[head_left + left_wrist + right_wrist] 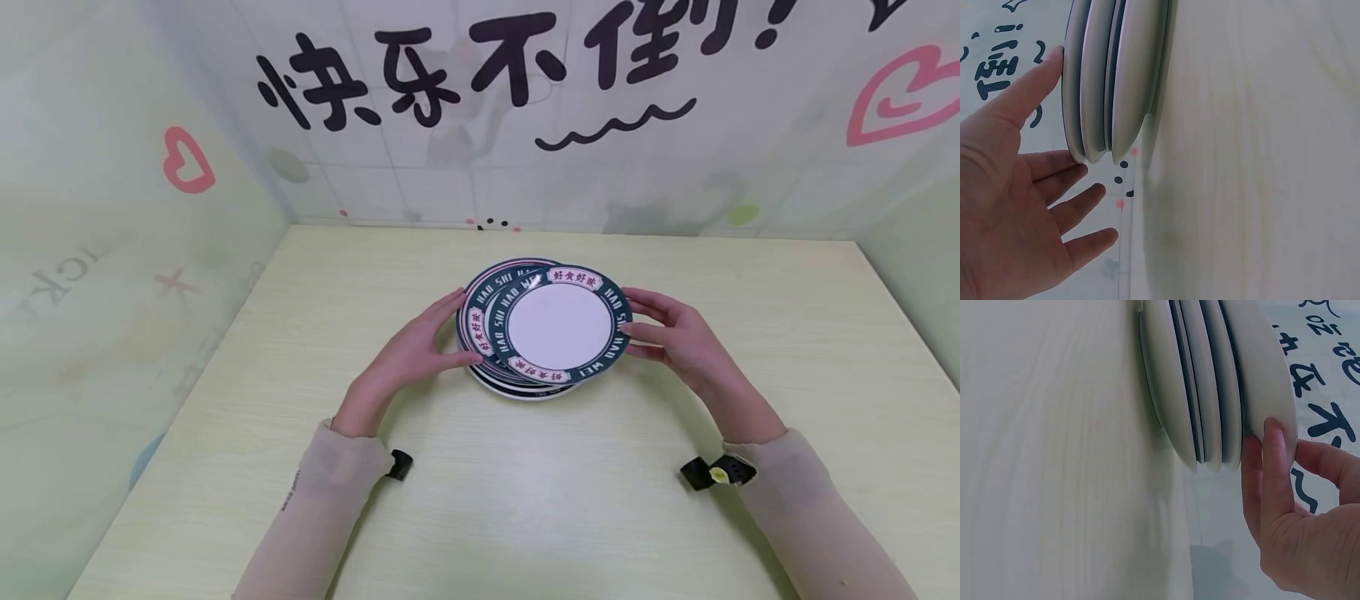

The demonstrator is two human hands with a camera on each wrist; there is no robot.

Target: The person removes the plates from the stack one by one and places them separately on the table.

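Observation:
A stack of round plates (522, 392) stands on the table, their dark green rims patterned with lettering. The top plate (561, 323), white in the centre, sits off to the right of those under it and is tilted. My right hand (678, 337) pinches its right edge; in the right wrist view the fingers (1274, 469) lie under the plate, with the thumb at its rim. On the other side my left hand (412, 346) touches the rim of the stack with fingertips and thumb. The left wrist view shows its remaining fingers (1088, 247) spread beside the plates.
The pale wooden table (547, 500) meets a printed back wall (420, 179) with large black characters. Another printed wall (97, 317) runs along the left side. Dark wrist straps with small black devices (401, 464) sit on both sleeves.

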